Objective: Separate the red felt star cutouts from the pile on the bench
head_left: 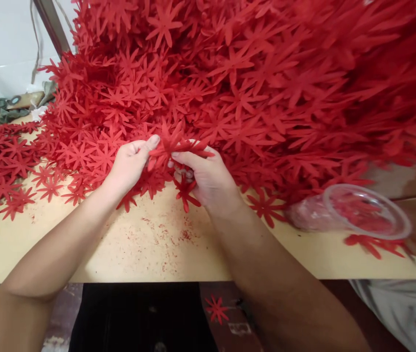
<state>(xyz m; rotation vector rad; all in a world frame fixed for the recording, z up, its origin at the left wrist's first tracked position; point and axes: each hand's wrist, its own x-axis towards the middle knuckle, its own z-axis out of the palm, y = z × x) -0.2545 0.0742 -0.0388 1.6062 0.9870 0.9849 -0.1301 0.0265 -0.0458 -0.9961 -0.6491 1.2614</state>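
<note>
Between my two hands are red flower-shaped cut-outs (167, 144) with long narrow petals, apparently more than one layer. My left hand (131, 159) pinches their left side, its thumb pointing up along the petals. My right hand (208, 171) grips the right side with its thumb across the front; its other fingers are partly hidden behind the petals. One more red cut-out (186, 193) hangs below the right fingers, and whether they hold it I cannot tell. A huge heap of the same red cut-outs (237, 100) rises right behind both hands.
A smaller pile of red pieces (6, 166) lies at the left. A clear plastic tub (327, 212) rests tipped on its side at the right, red pieces showing through it. Red crumbs (186, 235) dot the pale table (127, 259). One cut-out (217, 309) lies below the table edge.
</note>
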